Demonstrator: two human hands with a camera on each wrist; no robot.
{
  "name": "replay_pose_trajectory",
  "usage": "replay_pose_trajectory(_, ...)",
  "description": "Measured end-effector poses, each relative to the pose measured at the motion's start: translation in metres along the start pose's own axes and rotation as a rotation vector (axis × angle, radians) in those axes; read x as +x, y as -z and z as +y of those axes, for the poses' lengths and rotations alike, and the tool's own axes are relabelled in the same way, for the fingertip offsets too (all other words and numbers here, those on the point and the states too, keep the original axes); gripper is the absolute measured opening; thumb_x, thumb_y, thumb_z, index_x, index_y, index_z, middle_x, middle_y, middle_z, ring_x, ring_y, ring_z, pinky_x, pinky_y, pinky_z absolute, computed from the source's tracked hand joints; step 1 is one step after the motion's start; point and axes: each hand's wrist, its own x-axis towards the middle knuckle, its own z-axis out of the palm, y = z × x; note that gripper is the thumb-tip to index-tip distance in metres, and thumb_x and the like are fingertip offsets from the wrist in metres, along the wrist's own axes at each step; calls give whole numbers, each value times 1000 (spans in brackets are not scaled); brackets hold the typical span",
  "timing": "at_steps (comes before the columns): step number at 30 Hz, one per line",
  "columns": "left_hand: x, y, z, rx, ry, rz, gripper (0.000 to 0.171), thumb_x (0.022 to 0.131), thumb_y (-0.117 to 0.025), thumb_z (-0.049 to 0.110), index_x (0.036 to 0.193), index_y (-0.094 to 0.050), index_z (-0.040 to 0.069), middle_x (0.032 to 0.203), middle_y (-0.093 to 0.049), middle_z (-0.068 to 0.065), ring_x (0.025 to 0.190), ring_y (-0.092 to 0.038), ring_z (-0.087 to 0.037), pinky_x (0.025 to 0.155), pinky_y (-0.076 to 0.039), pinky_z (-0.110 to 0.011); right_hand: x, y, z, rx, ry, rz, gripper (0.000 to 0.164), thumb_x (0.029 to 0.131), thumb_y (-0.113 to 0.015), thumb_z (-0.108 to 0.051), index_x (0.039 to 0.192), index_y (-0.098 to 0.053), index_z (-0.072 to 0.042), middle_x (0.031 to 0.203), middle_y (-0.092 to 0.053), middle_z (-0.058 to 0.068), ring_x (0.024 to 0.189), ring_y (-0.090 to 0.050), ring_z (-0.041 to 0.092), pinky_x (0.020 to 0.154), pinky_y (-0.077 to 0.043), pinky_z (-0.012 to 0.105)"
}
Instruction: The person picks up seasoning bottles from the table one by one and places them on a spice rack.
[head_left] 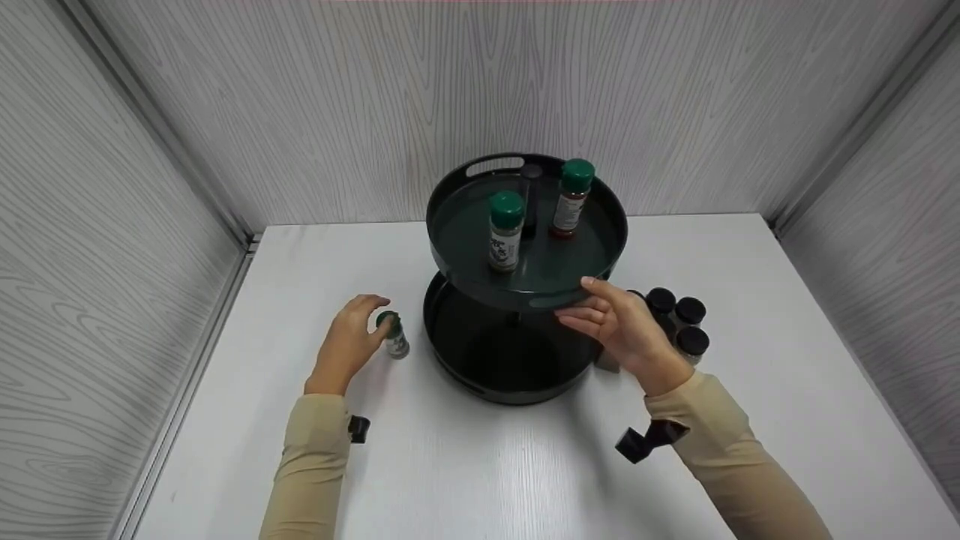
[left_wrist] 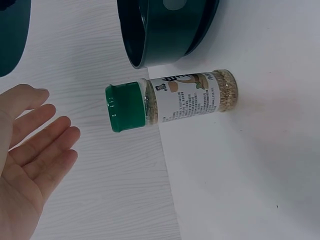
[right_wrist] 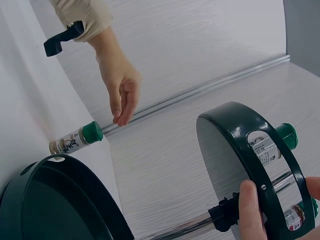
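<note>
A spice jar [head_left: 397, 345] with a green cap stands on the white table, left of a two-tier black rotating rack. In the left wrist view, pale grains show inside the jar [left_wrist: 227, 90]. Just short of its cap, my left hand [head_left: 349, 341] has loosely bent fingers and a gap from the jar. My right hand [head_left: 630, 334] grips the front rim of the upper tray [head_left: 465, 225], thumb over the edge and fingers beneath, by the handle slot. On that tray stand two green-capped jars, one [head_left: 505, 244] in front and one [head_left: 570, 210] at the right.
Below is the lower tray [head_left: 487, 352], with a dark bare floor. Several black-lidded jars [head_left: 690, 310] cluster right of the rack, partly behind my right hand. A dark post [head_left: 529, 199] rises through the upper tray. Grey wood-grain panels [head_left: 337, 112] enclose the table's back and sides.
</note>
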Motion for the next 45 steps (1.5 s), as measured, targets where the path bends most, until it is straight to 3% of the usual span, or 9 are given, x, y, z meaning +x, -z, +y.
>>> replay_pose_trajectory(21,2,-14,-17,29,68,-41,33,90,-65,8,120,-61,-4,128,-59,-23,125,-55,-38,108,-47,-46,2,2,1,-3,3,4,26,98,-50,-17,118,-42,-3,88,-72,2,83,-73,18,85,-61,29)
replay_pose_trajectory(28,3,-19,-21,14,106,-84,36,90,-66,9,123,-59,-4,131,-58,-23,127,-54,-39,110,-46,-46,2,3,1,-8,2,15,32,98,-50,-17,124,-37,-4,90,-71,3,85,-73,19,86,-60,29)
replay_pose_trajectory(45,4,-29,-22,-26,148,-154,45,89,-66,5,130,-53,-5,135,-54,-25,126,-55,-39,108,-47,-44,3,2,1,8,8,26,28,98,-47,-15,122,-38,-5,85,-72,3,82,-73,19,83,-61,29)
